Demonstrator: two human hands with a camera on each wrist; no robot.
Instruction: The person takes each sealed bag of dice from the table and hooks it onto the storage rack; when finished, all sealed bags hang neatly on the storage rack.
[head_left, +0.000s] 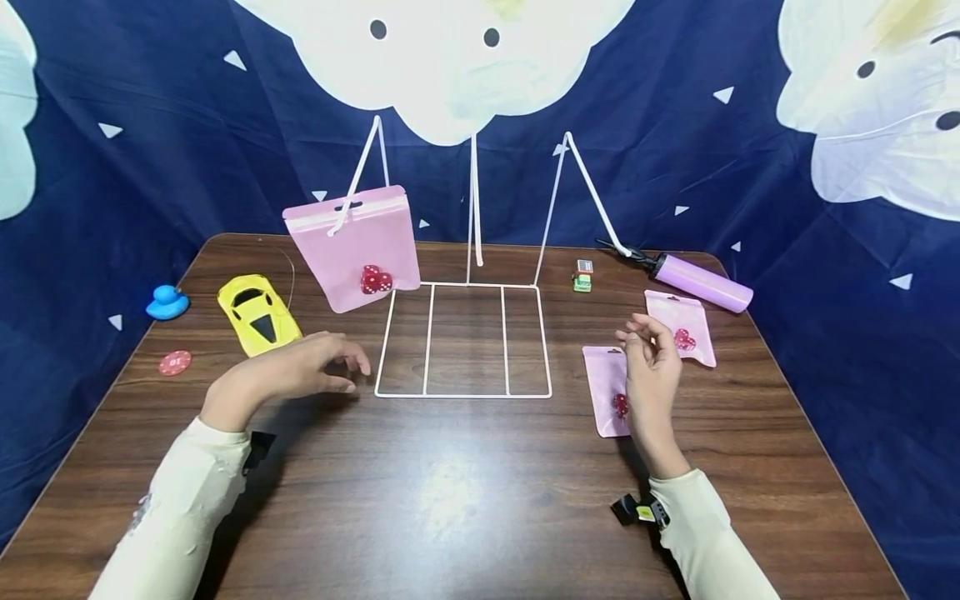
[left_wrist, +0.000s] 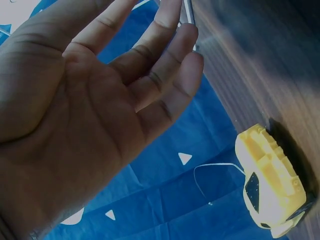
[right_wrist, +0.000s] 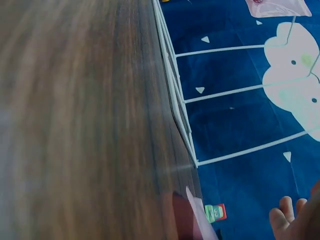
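Note:
A white wire display rack [head_left: 463,397] with three upright hooks stands on the table. From its left hook hangs a large pink pouch [head_left: 360,246] with red dice showing low on its front. My left hand [head_left: 300,371] hovers with loosely bent fingers between the yellow toy car [head_left: 258,312] and the rack; its palm [left_wrist: 95,105] holds nothing. On the right, my right hand [head_left: 651,375] is over a small pink pouch [head_left: 606,392] and partly covers it, fingers loosely bent around nothing. A second small pink pouch [head_left: 678,321], also showing red dice, lies just beyond that hand.
A blue rubber duck [head_left: 167,302] and a red poker chip [head_left: 175,362] are at the left edge. At the back right lie a purple hand pump [head_left: 705,282] and a tiny green toy vehicle [head_left: 582,277]. A blue cloth backdrop [head_left: 637,75] closes off the table's far side.

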